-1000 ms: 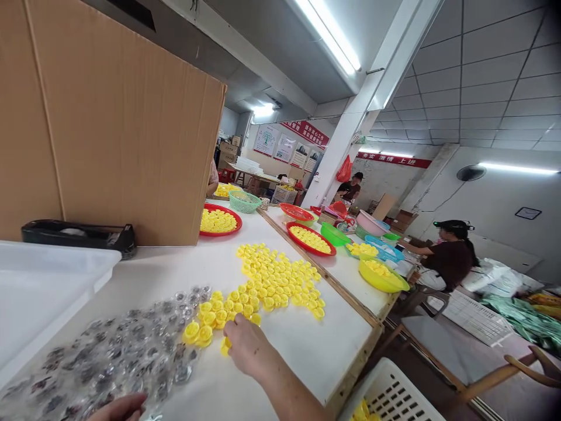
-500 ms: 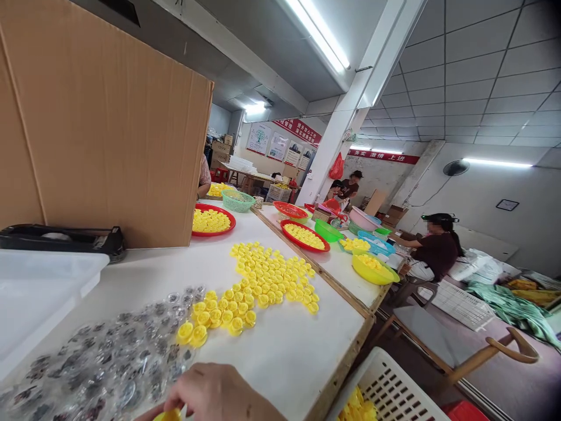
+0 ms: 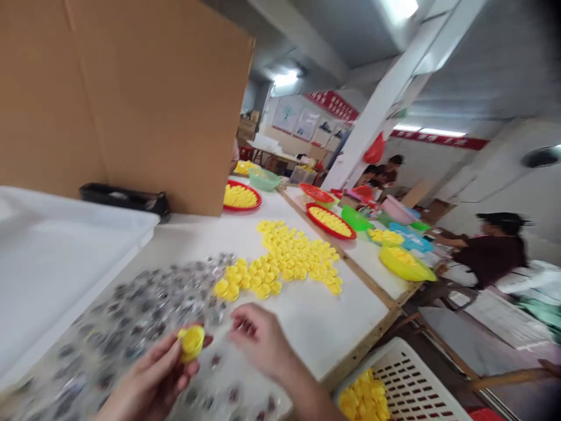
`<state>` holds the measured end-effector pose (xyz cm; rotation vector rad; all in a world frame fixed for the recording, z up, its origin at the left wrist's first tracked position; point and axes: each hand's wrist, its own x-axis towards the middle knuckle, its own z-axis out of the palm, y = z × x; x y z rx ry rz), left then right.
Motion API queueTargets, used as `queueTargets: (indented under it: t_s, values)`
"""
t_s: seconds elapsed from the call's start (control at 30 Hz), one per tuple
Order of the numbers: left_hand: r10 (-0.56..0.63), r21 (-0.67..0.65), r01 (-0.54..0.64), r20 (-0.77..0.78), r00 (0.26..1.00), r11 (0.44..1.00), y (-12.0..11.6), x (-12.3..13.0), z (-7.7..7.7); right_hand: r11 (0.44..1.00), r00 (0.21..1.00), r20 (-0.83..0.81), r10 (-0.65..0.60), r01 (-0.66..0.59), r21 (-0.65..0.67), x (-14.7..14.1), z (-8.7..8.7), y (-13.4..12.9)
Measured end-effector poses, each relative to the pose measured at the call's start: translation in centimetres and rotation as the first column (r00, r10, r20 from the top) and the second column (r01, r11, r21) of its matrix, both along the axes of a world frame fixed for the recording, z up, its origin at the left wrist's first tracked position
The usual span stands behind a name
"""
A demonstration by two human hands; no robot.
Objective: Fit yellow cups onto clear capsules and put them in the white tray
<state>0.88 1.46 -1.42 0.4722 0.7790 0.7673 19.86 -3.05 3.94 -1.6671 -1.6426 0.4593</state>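
My left hand (image 3: 160, 371) grips a small round yellow plastic cup (image 3: 191, 342), its hollow side showing, above the table. To its right is my right hand (image 3: 260, 336), apart from the cup, with thumb and fingers curled together. Between those fingertips is something small and dark, too blurred to name. Under and around both hands lie many small clear-wrapped pieces (image 3: 149, 304) with dark contents. Just beyond my hands, many more yellow cups (image 3: 289, 257) are spread over the white table (image 3: 315, 327).
A white plastic tray (image 3: 70, 234) stands at left, with a cardboard sheet (image 3: 166, 105) and a black holder (image 3: 125, 199) behind it. A white basket (image 3: 407, 380) of yellow parts is at lower right. Red trays (image 3: 331, 221) and a yellow bowl (image 3: 405, 266) stand farther off; a co-worker (image 3: 495, 248) sits at right.
My view has swung left and down. My left hand has come into clear view holding the yellow cup, and my right hand has moved off the yellow piece it was touching.
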Motion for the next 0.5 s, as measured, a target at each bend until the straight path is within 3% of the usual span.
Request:
queueTargets:
  t_s: [0.07,0.13,0.23,0.33,0.5]
  values:
    - [-0.009,0.048,0.005,0.095,0.995,0.999,0.5,-0.5,1.8,0.999,0.999,0.014,-0.039,0.039,-0.018,1.5,-1.2,0.0]
    - [0.021,0.092,-0.037,0.166,0.986,0.995,1.3,-0.9,2.6,0.999,0.999,0.038,-0.025,0.027,-0.047,2.7,-2.4,0.3]
    - [0.082,0.083,-0.1,0.194,0.977,0.992,1.9,-1.5,2.8,0.994,0.995,0.088,0.05,-0.041,-0.104,3.2,-3.3,0.8]
    - [0.132,0.068,-0.148,0.198,0.971,0.987,2.1,-1.7,2.9,0.978,0.975,0.162,0.154,-0.127,-0.166,2.2,-3.0,1.1]
    - [0.13,0.064,-0.147,0.216,0.968,0.987,2.4,-1.6,2.7,0.908,0.899,0.242,0.366,-0.288,-0.303,0.2,-2.9,1.2]
